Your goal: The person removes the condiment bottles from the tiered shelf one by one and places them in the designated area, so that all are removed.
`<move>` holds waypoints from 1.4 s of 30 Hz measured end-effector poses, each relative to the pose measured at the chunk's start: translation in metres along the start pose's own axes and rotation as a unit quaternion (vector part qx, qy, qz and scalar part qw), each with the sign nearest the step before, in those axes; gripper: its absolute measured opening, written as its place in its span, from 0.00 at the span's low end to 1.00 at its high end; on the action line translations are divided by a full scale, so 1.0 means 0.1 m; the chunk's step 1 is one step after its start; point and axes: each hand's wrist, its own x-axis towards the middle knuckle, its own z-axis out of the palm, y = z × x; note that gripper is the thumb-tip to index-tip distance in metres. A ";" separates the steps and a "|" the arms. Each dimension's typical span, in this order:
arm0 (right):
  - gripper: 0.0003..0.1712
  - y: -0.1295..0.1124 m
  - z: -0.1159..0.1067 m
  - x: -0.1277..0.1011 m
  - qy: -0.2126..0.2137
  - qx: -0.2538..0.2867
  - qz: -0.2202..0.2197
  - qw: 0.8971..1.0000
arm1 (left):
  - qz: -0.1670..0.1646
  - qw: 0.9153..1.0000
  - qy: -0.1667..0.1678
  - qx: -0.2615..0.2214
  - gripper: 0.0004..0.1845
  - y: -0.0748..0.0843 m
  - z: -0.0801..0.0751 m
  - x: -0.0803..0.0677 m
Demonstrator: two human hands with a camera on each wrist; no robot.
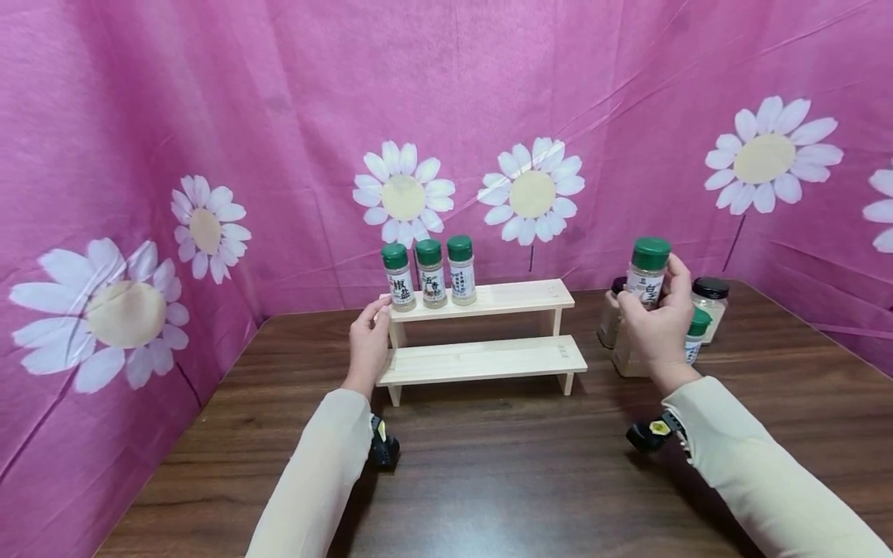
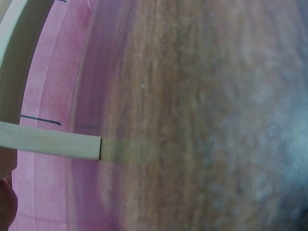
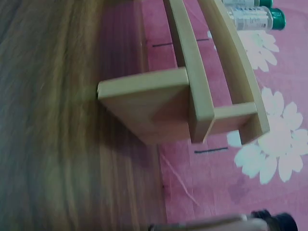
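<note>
While the right hand (image 1: 661,329) curls its fingers round a jar (image 1: 649,270), the left hand (image 1: 367,347) grips the rack (image 1: 481,361) at 9 o'clock; a jolt could topple 3 bottles (image 1: 431,277).

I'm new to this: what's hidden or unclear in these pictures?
Head view: lower part of the held jar, behind the right hand.
Left wrist view: most of the left hand, cut by the left edge.
Right wrist view: the topmost jar, cut by the top edge.
Right wrist view: print on the jar below, too blurred to read.
</note>
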 end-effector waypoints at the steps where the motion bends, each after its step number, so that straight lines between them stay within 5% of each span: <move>1: 0.36 0.01 -0.03 0.00 0.002 -0.001 0.002 1.000 | 0.000 1.000 0.002 0.000 0.15 0.00 0.00 0.00; 28: 0.38 0.10 -0.91 0.21 0.048 -0.112 0.077 0.990 | 0.000 1.000 0.001 -0.005 0.15 0.03 0.00 -0.01; 35: 0.38 0.20 -1.08 0.23 0.065 -0.175 0.100 0.977 | 0.003 1.000 0.003 0.004 0.15 0.02 -0.02 -0.01; 42: 0.38 0.31 -1.22 0.25 0.052 -0.216 0.199 0.955 | -0.004 1.000 -0.002 0.007 0.15 0.03 -0.02 0.00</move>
